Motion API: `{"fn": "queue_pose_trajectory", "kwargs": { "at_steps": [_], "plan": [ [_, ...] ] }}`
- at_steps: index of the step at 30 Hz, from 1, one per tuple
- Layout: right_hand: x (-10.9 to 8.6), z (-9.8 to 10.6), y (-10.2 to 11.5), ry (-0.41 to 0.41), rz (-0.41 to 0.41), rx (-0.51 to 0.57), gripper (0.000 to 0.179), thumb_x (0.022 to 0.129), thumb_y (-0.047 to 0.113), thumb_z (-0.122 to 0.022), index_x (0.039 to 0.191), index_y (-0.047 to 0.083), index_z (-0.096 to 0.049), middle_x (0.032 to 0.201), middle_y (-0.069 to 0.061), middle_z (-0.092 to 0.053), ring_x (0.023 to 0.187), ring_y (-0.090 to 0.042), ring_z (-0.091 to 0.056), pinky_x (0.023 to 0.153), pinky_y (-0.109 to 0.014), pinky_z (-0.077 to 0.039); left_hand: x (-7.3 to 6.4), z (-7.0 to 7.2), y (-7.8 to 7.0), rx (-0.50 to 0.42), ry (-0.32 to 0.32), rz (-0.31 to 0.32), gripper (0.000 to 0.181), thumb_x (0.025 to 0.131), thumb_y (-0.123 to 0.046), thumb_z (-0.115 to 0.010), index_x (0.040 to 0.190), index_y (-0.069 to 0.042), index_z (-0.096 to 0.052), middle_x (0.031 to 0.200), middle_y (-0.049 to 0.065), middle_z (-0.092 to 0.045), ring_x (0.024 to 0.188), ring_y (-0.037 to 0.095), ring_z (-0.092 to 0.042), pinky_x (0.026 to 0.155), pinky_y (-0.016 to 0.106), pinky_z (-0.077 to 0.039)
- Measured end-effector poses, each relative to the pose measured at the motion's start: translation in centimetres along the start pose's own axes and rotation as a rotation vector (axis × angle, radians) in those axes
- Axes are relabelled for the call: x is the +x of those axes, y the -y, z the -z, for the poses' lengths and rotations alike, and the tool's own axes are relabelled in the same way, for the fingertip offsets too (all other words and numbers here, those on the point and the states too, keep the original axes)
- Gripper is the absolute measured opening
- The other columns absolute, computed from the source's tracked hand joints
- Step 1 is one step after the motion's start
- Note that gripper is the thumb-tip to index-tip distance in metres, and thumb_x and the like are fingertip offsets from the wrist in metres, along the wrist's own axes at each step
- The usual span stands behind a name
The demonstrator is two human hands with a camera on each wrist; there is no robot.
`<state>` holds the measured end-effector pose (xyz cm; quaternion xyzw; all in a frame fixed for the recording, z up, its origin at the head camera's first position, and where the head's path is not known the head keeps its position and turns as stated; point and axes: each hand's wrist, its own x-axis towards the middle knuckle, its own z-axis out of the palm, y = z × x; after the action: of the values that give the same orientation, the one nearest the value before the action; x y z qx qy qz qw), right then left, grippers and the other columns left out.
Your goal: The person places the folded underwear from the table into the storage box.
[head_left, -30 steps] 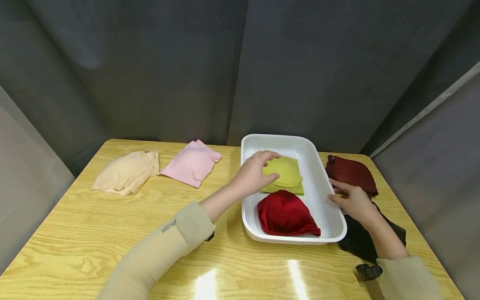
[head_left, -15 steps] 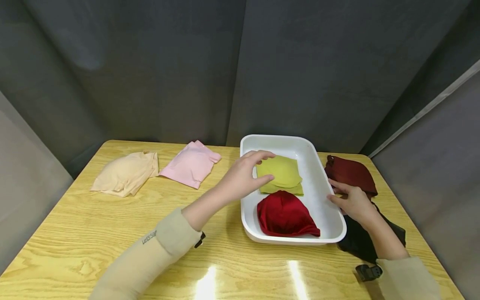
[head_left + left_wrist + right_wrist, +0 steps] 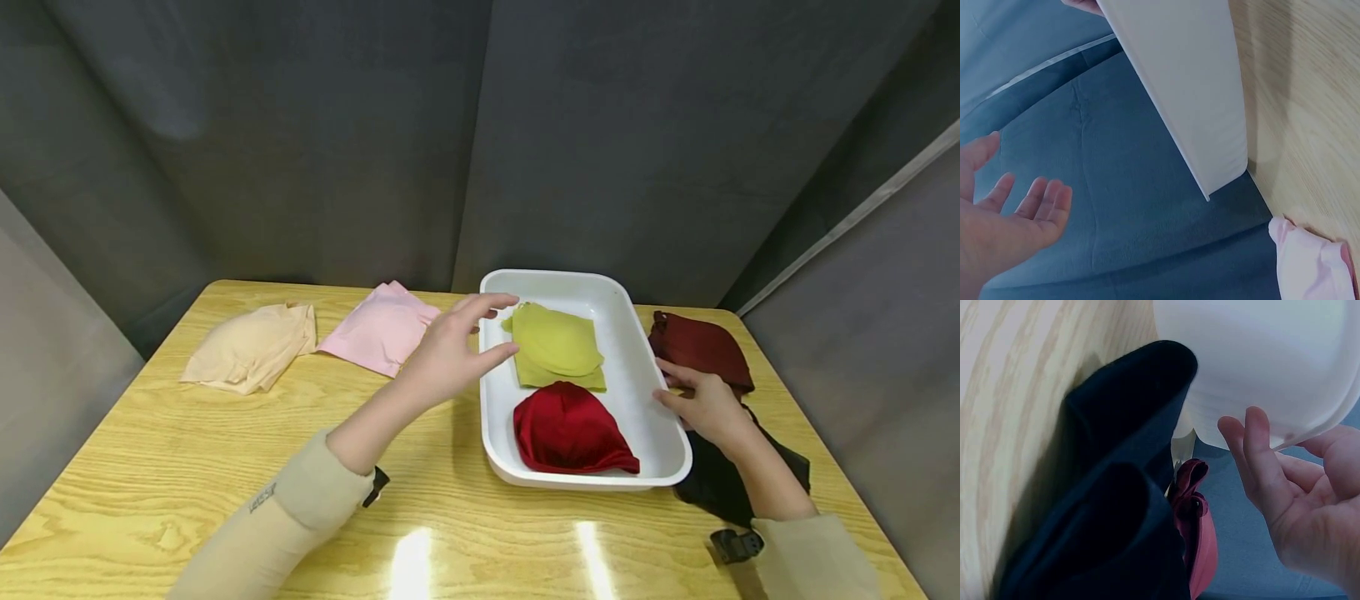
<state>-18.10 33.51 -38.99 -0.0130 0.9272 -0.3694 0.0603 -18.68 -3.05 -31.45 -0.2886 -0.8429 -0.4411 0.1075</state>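
Wooden table point(image 3: 150, 450), white tub point(image 3: 637, 417); sleeve point(image 3: 264, 521) lettered "Let's", rest blurred

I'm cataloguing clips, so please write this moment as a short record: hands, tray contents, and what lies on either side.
Left hand: holding nothing, near the tray's left rim
Right hand: grips the right rim of the white tray
Tray contents: yellow-green garment at back, bright red garment in front
Left of tray: beige garment, pink garment
Right of tray: maroon garment, black garment
Surface: wooden table
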Motion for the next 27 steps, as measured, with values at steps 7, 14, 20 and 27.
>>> {"fn": "queue_pose_trajectory", "kwargs": {
  "at_steps": [7,14,20,27],
  "plan": [
    [0.0,0.0,0.2,0.000,-0.004,0.004,0.062,0.092,0.019,-0.062,0.145,0.003,-0.034,0.122,-0.032,-0.052,0.094,-0.036,-0.064,0.064,-0.041,-0.058,-0.7,1.2,0.5,0.002,-0.046,-0.043,0.050,0.084,-0.022,-0.072,0.130,-0.017,-0.054,0.128,-0.002,-0.056,0.112,0.015,-0.052,0.093,0.034,-0.048],
    [0.0,0.0,0.2,-0.002,0.000,-0.003,0.062,0.092,0.018,-0.063,0.145,0.003,-0.034,0.120,-0.032,-0.053,0.092,-0.034,-0.064,0.063,-0.039,-0.058,-1.4,2.3,1.4,0.006,-0.098,-0.106,0.050,0.082,-0.020,-0.074,0.129,-0.014,-0.055,0.127,0.001,-0.057,0.113,0.017,-0.052,0.092,0.037,-0.048],
    [0.0,0.0,0.1,-0.003,-0.008,-0.007,0.063,0.091,0.019,-0.063,0.145,0.003,-0.034,0.120,-0.032,-0.053,0.092,-0.035,-0.064,0.063,-0.039,-0.058,-1.9,3.2,2.1,0.017,-0.136,-0.134,0.051,0.082,-0.020,-0.075,0.128,-0.013,-0.055,0.128,0.001,-0.056,0.113,0.016,-0.052,0.090,0.036,-0.049],
    [0.0,0.0,0.1,-0.007,-0.010,-0.009,0.063,0.091,0.019,-0.063,0.145,0.003,-0.035,0.121,-0.032,-0.053,0.093,-0.035,-0.064,0.063,-0.039,-0.058,-2.4,4.6,2.7,0.036,-0.196,-0.130,0.054,0.079,-0.020,-0.077,0.129,-0.013,-0.055,0.130,0.000,-0.056,0.117,0.016,-0.051,0.096,0.037,-0.045]
  ]
}}
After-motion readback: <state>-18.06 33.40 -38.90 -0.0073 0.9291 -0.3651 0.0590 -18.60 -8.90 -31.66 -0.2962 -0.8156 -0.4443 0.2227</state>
